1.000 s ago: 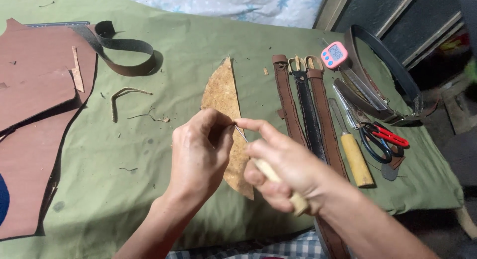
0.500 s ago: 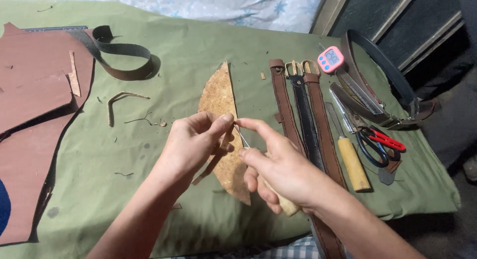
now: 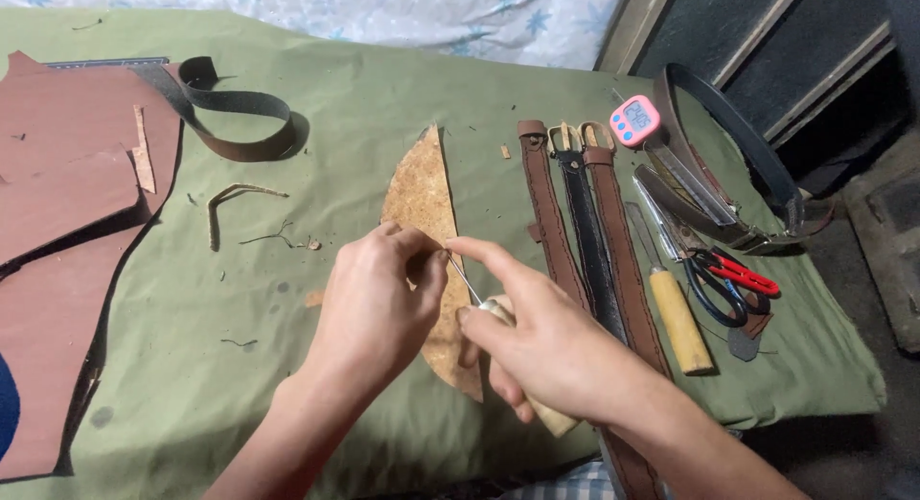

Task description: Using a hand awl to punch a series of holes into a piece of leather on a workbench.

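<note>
My right hand [image 3: 537, 332] grips an awl [image 3: 489, 308] with a pale wooden handle; its thin metal point reaches up-left to my left fingertips. My left hand [image 3: 379, 303] is pinched shut around something small at the awl's tip; what it holds is hidden by the fingers. Both hands hover over a tan, crescent-shaped piece of leather [image 3: 422, 188] lying on the green cloth [image 3: 335, 126].
Three belts [image 3: 575, 212] lie side by side right of the hands. Farther right are a wooden-handled knife [image 3: 676, 313], red-handled scissors [image 3: 728, 279], a pink digital timer [image 3: 635, 120] and a dark belt loop [image 3: 747, 155]. Brown leather sheets [image 3: 57, 222] and a curled strap [image 3: 230, 116] lie left.
The hands have stayed pinched together over the tan leather. The awl's metal point now shows between the two hands; the view has shifted slightly.
</note>
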